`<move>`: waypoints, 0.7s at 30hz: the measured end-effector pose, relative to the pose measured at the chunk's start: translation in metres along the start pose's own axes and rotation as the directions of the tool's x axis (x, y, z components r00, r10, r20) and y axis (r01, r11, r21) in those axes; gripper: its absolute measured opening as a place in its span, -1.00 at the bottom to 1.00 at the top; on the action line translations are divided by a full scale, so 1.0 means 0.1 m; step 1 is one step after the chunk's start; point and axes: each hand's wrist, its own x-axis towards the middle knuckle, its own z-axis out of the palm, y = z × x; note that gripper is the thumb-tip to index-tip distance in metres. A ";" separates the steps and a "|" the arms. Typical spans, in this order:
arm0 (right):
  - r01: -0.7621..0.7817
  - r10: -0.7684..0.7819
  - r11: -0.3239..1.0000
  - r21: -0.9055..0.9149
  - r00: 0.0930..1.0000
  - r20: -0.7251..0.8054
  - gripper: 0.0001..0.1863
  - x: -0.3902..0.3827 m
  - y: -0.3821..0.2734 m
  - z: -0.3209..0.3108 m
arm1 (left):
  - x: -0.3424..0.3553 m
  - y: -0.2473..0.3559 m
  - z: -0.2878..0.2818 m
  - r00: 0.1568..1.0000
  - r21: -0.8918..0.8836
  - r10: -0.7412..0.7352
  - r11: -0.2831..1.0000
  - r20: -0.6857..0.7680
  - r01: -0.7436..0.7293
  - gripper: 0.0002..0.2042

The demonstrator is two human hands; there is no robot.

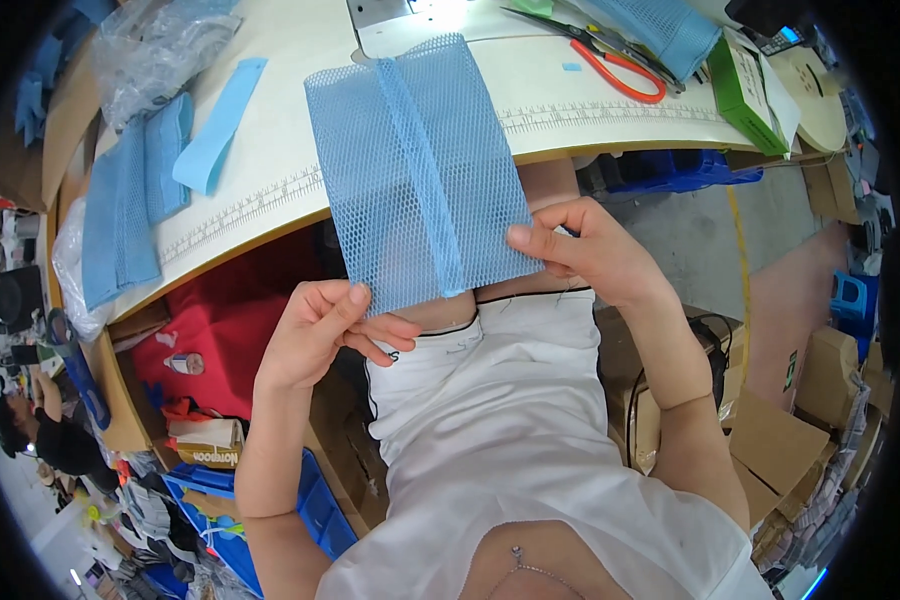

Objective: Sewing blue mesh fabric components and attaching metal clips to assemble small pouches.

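Observation:
A light blue mesh panel [365, 165] with a denser strip down its middle is stretched between my hands, partly over the table edge and partly above my lap. My left hand [320, 325] pinches its lower left corner between thumb and fingers. At its right edge, my right hand [580, 245] grips the mesh with thumb and curled fingers. The panel's far end lies on the table, close to the metal plate of a machine [395, 38]. Left of it rests a flat light blue fabric strip [220, 125].
Folded blue mesh pieces [120, 215] and a clear plastic bag [160, 60] lie on the table's left. Orange-handled scissors [620, 72], a mesh roll [660, 30] and a green box [745, 95] are at right. A ruler tape [610, 112] follows the table edge. Cardboard boxes [780, 440] stand below.

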 end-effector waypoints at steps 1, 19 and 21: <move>0.017 -0.017 1.000 0.006 1.000 0.012 -0.61 0.00 0.01 -0.01 | 0.00 -0.01 -0.01 1.000 -0.009 0.013 1.000 0.016 -0.013 -0.56; 0.040 -0.040 0.999 -0.009 0.999 -0.006 -0.54 -0.01 -0.01 0.04 | 0.00 0.02 0.06 0.999 0.046 0.024 0.999 -0.045 -0.022 -0.52; 0.061 -0.061 0.996 -0.066 0.998 -0.007 -0.54 0.01 0.03 -0.01 | 0.00 0.05 0.07 0.998 0.066 0.023 0.998 -0.060 -0.019 -0.55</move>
